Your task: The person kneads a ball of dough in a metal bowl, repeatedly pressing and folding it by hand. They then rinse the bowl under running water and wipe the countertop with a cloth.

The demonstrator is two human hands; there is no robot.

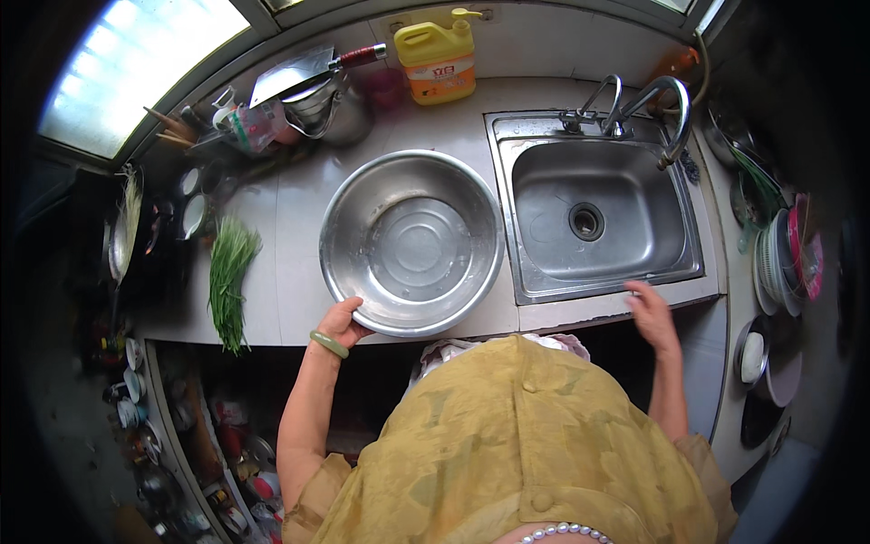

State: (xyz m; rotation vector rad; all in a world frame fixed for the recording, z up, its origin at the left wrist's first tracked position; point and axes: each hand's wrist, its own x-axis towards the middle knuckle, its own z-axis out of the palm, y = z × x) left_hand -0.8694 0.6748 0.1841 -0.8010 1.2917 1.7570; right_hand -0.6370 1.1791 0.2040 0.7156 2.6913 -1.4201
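A wide stainless steel basin (414,309) rests on the white tiled counter, with only a little moisture visible on its inner surface. My left hand (344,322) grips its near-left rim, thumb over the edge and fingers underneath. My right hand (651,314) hangs free by the front edge of the stainless steel sink (612,255), fingers apart and holding nothing. To the left on the counter lies a bunch of green chives or similar long leaves (231,285).
Behind the basin stand a yellow detergent jug (438,64), a lidded metal pot (343,112) and a cleaver (299,75) on top of it. A chrome faucet (669,88) arches over the sink. Stacked plates and baskets (775,262) line the right side.
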